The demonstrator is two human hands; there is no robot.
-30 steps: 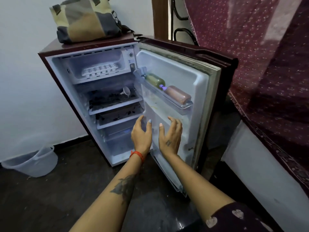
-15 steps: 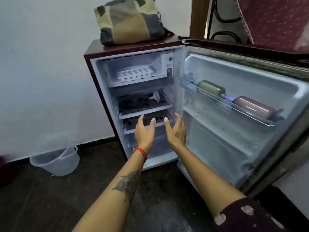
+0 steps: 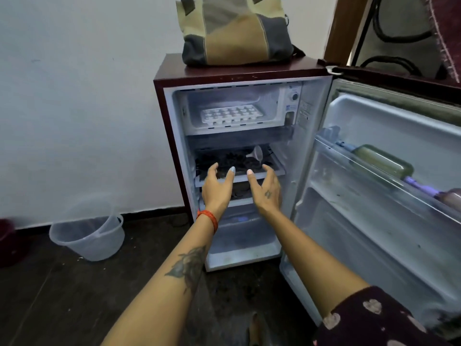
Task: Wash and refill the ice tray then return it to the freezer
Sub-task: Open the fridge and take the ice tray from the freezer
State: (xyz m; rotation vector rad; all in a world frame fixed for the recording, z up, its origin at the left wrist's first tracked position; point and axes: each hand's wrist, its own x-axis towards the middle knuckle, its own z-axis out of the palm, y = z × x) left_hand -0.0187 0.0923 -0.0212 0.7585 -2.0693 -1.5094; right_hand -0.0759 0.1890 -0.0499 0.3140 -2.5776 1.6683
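Nearest to me, my left hand and right hand are both released, palms facing each other, holding nothing, raised in front of the fridge's middle shelves. The door stands wide open on the right. Farther in and higher up, the tray lies flat on the floor of the freezer box — well above my fingertips, untouched. I judge it light, stiff plastic, possibly slick with frost and maybe stuck down; I cannot tell whether the cells hold ice. I'd take it by the near long edge and one short end, lifting level — a bag sits atop the fridge, clear of the reach.
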